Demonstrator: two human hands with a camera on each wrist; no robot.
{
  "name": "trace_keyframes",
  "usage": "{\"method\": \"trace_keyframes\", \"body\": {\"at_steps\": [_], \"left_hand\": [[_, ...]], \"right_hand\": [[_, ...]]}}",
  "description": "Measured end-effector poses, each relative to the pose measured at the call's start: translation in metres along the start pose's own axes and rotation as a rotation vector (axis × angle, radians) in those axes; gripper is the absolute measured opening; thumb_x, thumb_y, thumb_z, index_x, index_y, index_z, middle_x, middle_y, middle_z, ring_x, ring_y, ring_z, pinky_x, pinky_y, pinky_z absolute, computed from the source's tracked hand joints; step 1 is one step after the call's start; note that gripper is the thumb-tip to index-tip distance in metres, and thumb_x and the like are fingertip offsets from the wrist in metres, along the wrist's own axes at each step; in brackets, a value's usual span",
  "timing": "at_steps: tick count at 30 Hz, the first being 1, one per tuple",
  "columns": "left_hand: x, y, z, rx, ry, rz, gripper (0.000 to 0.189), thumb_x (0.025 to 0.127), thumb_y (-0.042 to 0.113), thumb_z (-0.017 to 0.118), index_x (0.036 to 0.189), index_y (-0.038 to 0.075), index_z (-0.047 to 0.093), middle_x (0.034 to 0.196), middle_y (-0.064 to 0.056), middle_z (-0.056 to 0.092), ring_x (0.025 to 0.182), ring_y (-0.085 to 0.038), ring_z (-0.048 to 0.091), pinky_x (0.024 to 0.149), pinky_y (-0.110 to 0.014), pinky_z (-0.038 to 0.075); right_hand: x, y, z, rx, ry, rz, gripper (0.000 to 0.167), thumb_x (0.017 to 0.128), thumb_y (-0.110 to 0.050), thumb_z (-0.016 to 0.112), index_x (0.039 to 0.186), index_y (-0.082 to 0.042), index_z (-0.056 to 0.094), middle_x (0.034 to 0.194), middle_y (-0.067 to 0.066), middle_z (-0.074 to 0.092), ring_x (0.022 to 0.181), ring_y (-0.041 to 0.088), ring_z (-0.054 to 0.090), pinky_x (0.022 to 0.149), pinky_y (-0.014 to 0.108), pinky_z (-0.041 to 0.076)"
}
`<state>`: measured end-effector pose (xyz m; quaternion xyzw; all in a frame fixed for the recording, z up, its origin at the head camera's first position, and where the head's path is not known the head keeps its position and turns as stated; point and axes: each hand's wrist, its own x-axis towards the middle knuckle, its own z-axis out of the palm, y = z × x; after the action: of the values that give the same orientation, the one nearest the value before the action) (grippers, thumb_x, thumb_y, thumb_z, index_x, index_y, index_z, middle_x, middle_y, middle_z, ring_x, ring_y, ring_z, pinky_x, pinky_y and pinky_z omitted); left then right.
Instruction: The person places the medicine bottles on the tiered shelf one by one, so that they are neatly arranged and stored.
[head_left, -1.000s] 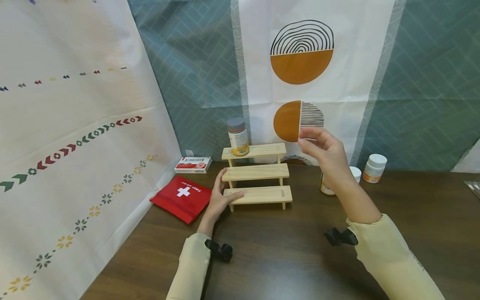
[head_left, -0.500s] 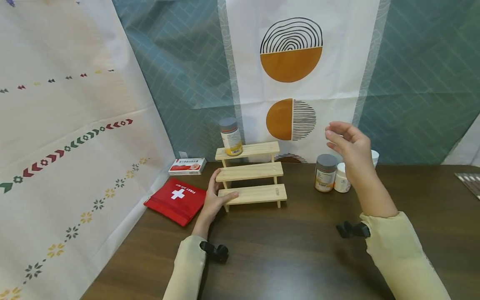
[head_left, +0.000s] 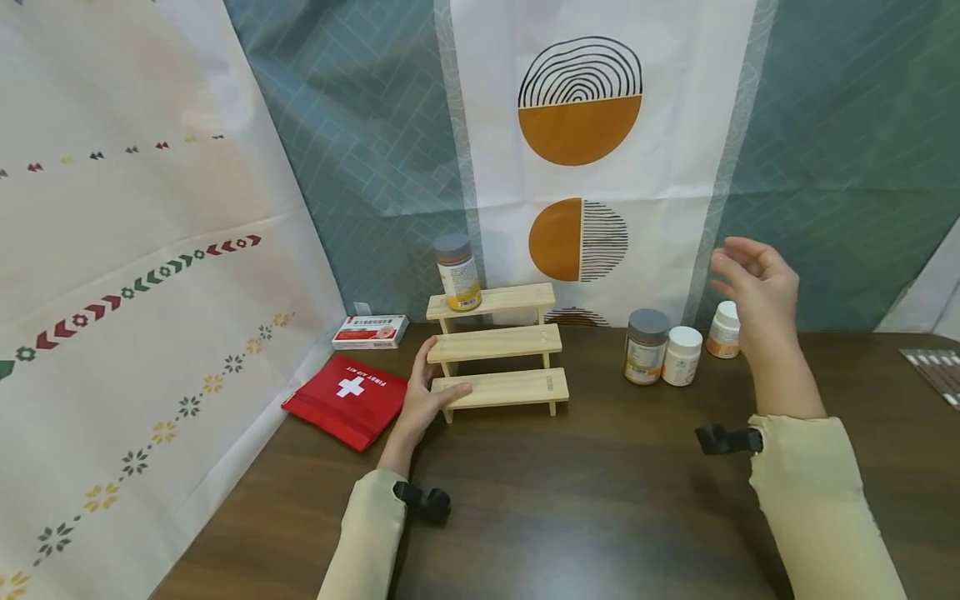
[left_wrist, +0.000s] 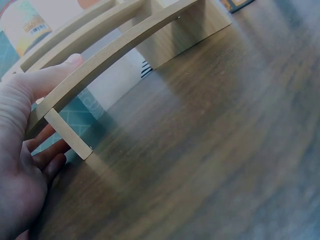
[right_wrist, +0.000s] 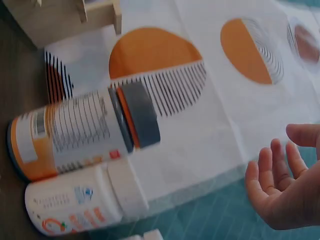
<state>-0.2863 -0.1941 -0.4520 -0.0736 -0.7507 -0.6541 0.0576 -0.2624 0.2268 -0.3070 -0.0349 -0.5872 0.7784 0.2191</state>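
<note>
A three-step wooden display rack (head_left: 495,343) stands on the table, and my left hand (head_left: 422,400) grips its left end, thumb over the lowest step. The left wrist view shows the thumb (left_wrist: 50,77) on top of the step and the fingers below it. On the top step stands a grey-capped pill bottle (head_left: 459,275). My right hand (head_left: 759,287) is raised at the right, fingers loosely curled with nothing in them. Near it on the table are a second grey-capped bottle (head_left: 647,346), a white pill bottle (head_left: 682,356) and another white bottle (head_left: 723,330).
Left of the rack lie a red first aid kit pouch (head_left: 348,400) and a white-and-red medicine box (head_left: 371,332). A striped flat item (head_left: 937,371) lies at the far right. Patterned cloth (head_left: 360,125) hangs behind the table.
My right hand has moved right, away from the rack, uncovering the bottles behind it. The left hand stays on the rack. The head view has shifted slightly to the right.
</note>
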Motion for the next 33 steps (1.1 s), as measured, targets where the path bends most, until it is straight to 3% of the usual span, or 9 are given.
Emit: {"method": "trace_keyframes", "body": {"at_steps": [5,16,18,20,25,29,33], "left_hand": [[-0.005,-0.002,-0.002,0.004,-0.010,-0.018,0.092,0.082,0.005,0.075,0.152,0.034,0.023,0.140,-0.015,0.048,0.129,-0.031,0.045,0.093,-0.032,0.043],[-0.003,-0.004,-0.001,0.014,-0.006,-0.007,0.092,0.081,0.005,0.076,0.152,0.034,0.024,0.140,-0.014,0.049,0.128,-0.030,0.046,0.095,-0.034,0.042],[-0.003,-0.004,-0.001,0.017,-0.001,-0.009,0.092,0.081,0.005,0.076,0.151,0.035,0.025,0.140,-0.014,0.050,0.127,-0.029,0.047,0.094,-0.034,0.043],[-0.002,-0.004,-0.001,0.016,0.002,-0.011,0.093,0.081,0.004,0.076,0.151,0.035,0.025,0.139,-0.014,0.051,0.126,-0.029,0.048,0.094,-0.034,0.043],[-0.002,-0.002,-0.001,0.021,-0.001,-0.009,0.092,0.081,0.005,0.076,0.152,0.034,0.024,0.140,-0.014,0.050,0.128,-0.030,0.047,0.095,-0.036,0.043],[-0.001,-0.001,-0.001,0.021,-0.003,-0.010,0.092,0.081,0.006,0.076,0.152,0.035,0.024,0.142,-0.014,0.048,0.129,-0.030,0.046,0.096,-0.037,0.043],[-0.001,0.000,-0.002,0.018,-0.005,-0.009,0.092,0.081,0.006,0.076,0.152,0.034,0.023,0.142,-0.013,0.048,0.130,-0.030,0.045,0.095,-0.036,0.043]], "right_hand": [[0.009,0.007,-0.019,-0.014,0.090,0.041,0.027,0.088,-0.020,0.071,0.112,-0.021,0.060,0.101,-0.009,0.056,0.090,0.002,0.057,0.071,0.008,0.049],[0.022,0.024,-0.041,-0.045,0.179,0.111,0.025,0.091,-0.016,0.068,0.113,-0.023,0.059,0.101,-0.014,0.055,0.092,-0.002,0.053,0.069,0.006,0.047],[0.023,0.027,-0.044,-0.057,0.192,0.134,0.024,0.091,-0.017,0.068,0.111,-0.025,0.058,0.100,-0.015,0.054,0.092,-0.003,0.052,0.074,0.007,0.047],[0.025,0.030,-0.047,-0.072,0.207,0.156,0.024,0.091,-0.019,0.068,0.110,-0.028,0.058,0.100,-0.017,0.054,0.093,-0.004,0.051,0.090,0.011,0.045],[0.029,0.038,-0.052,-0.141,0.217,0.201,0.035,0.090,-0.025,0.070,0.122,-0.029,0.057,0.101,-0.020,0.050,0.100,-0.003,0.046,0.118,0.026,0.027],[0.032,0.044,-0.055,-0.186,0.213,0.229,0.050,0.090,-0.028,0.070,0.137,-0.027,0.051,0.100,-0.022,0.048,0.112,-0.001,0.043,0.122,0.032,0.020],[0.035,0.046,-0.057,-0.195,0.217,0.239,0.053,0.090,-0.026,0.069,0.140,-0.026,0.049,0.100,-0.023,0.047,0.114,0.000,0.042,0.122,0.034,0.019]]}}
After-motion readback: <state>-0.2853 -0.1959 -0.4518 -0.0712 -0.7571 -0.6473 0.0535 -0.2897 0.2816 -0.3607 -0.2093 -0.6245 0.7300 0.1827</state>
